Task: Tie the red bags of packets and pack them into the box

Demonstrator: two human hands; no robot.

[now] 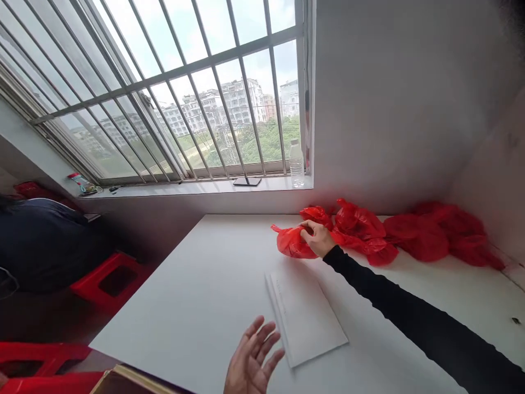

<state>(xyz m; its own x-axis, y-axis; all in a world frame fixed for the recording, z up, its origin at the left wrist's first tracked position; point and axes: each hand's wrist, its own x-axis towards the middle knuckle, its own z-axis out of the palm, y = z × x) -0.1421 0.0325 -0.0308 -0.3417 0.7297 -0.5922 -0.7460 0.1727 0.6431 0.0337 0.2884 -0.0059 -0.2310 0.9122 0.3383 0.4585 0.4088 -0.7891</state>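
A red plastic bag (292, 244) sits near the far edge of the white table (192, 290). Fingers of my right hand (318, 239) are closed on the top of this bag; the arm wears a black sleeve. Below it, a white booklet or stack of paper (307, 317) lies flat on the tabletop. My left hand (253, 358) is raised beside the paper's lower left side, fingers apart and curled slightly, with nothing in it. What the bag contains is hidden.
More red plastic bags (361, 227) lie along the wall to the right. On the windowsill are a clear bottle (296, 164) and a dark phone (247, 181). At left are a person in dark clothes (45, 246) and red stools (107, 279). A brown box-like edge (135, 380) juts in below.
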